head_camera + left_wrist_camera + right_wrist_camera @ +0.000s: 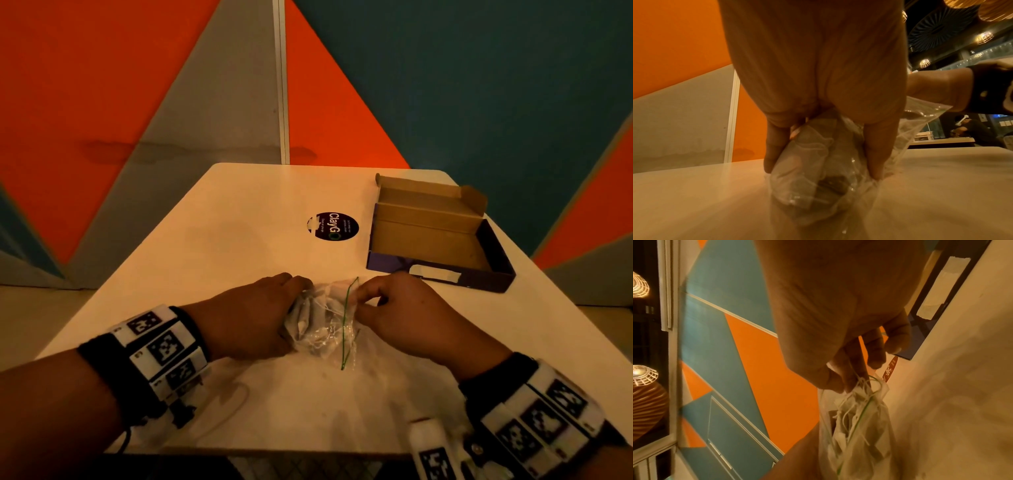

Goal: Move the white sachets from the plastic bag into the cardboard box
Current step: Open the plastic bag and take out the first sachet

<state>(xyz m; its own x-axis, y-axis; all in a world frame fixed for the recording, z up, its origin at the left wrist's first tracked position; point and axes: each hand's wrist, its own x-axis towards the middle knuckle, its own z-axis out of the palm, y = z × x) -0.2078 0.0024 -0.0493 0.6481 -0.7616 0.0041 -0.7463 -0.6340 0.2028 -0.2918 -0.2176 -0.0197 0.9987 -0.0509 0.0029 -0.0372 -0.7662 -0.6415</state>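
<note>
A clear plastic bag [325,329] with a green zip line lies on the white table [222,246] between my hands; several white sachets [809,151] with strings are bunched inside. My left hand [295,298] grips the bag's closed end, fingers [774,146] curled round the bundle. My right hand [359,298] pinches the bag's mouth by the zip edge, thumb and forefinger together among the strings [860,387]. The open cardboard box [431,246] stands at the back right with nothing visible inside, a short way beyond my right hand.
A round dark sticker [332,226] lies on the table left of the box. An orange, grey and teal wall panel [171,85] rises just behind the table's far edge. Another person [970,128] sits far off.
</note>
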